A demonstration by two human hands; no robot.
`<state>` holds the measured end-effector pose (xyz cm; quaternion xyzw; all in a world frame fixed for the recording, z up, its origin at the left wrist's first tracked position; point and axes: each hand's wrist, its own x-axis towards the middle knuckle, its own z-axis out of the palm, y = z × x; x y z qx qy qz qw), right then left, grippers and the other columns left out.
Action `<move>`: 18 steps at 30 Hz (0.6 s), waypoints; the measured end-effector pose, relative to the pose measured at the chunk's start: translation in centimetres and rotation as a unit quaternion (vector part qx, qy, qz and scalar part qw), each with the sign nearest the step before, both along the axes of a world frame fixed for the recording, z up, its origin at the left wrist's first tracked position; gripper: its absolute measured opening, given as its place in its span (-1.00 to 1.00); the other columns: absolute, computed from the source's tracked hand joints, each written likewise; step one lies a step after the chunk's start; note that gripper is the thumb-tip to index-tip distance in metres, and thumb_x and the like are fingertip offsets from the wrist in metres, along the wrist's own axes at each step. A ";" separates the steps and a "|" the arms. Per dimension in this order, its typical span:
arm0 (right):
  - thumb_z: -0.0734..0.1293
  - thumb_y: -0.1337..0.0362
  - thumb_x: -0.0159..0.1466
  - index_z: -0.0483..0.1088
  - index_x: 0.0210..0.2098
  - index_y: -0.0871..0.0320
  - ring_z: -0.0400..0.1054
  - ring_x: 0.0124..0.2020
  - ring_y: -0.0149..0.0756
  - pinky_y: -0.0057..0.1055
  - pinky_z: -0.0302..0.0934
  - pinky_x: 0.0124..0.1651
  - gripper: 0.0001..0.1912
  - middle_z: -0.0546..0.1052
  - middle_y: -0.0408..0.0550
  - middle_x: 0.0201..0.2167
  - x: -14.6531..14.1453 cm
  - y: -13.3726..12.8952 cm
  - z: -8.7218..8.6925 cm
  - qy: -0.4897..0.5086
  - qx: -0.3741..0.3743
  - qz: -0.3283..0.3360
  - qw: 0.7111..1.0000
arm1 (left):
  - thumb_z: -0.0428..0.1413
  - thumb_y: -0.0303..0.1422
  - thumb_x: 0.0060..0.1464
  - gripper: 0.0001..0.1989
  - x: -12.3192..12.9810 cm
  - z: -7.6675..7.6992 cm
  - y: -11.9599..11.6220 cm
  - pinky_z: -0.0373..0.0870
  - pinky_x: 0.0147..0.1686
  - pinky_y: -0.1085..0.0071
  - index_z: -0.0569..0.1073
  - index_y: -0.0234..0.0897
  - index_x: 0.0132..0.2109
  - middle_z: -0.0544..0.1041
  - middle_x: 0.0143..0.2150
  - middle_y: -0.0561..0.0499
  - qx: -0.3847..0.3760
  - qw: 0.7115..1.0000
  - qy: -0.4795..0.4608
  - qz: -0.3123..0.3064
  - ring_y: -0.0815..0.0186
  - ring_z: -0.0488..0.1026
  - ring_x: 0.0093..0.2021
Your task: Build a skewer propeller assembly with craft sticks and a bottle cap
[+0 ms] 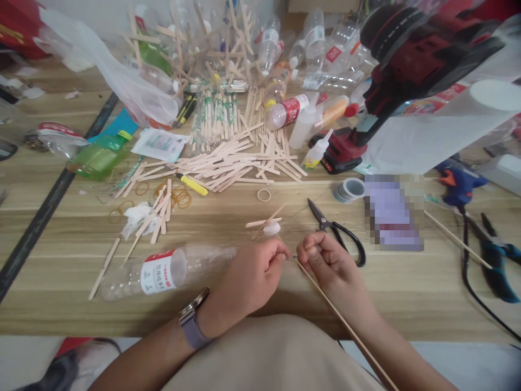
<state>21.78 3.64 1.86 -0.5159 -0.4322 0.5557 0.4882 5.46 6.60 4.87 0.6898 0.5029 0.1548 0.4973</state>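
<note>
A person's left hand [254, 271] and right hand [331, 266] nearly meet over the cluttered desk [407, 298], both grips closed in a pinch, with a long stick [345, 326] slanting between them and down across the right forearm. The right grip's fingertips are at the stick, beside a tiny dark piece; whether they hold the stick or something finer cannot be told, nor can what the left grip pinches. A watch [195, 304] circles the left wrist. Just beyond the grips lie a small white piece [271, 228] and crossed sticks [264, 221], with a wooden ring [264, 195] farther out. A clear bottle [158, 271] lies on its side left of the left grip; past it are loose flat sticks [163, 212] and rubber bands [182, 198]. Black scissors [325, 221] rest beyond the right grip, near a roll of tape [349, 189] and a blurred-out phone [393, 217]. Well to the right of that grip are pliers [494, 260] and a blue glue gun [459, 182]. Farther ahead of both grips spread a pile of flat sticks [232, 163], a yellow-handled tool [193, 184], a glue bottle [316, 152] and a red-and-black power tool [407, 65], before a jumble of plastic bottles [315, 38].
</note>
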 end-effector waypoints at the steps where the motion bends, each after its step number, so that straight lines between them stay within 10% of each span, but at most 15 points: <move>1: 0.33 0.01 0.30 0.28 -0.43 0.09 0.19 -0.55 -0.41 -0.43 0.13 -0.46 -0.68 0.34 -0.21 -0.56 0.0 0.0 0.0 -0.004 0.004 0.003 1.000 | -0.04 -0.50 0.15 -0.80 0.0 0.0 0.0 0.07 -0.50 0.45 0.49 -0.29 -0.27 0.32 -0.58 0.15 0.004 1.000 -0.001 -0.002 0.39 0.22 -0.56; 18: 0.31 0.06 0.33 0.30 -0.43 0.10 0.20 -0.54 -0.44 -0.44 0.11 -0.46 -0.70 0.35 -0.21 -0.54 0.2 0.0 -0.1 -0.016 0.009 0.019 1.000 | -0.03 -0.54 0.15 -0.78 -0.3 -0.1 -0.3 0.05 -0.50 0.47 0.51 -0.33 -0.23 0.21 -0.62 0.20 0.026 1.000 0.005 -0.010 0.42 0.15 -0.59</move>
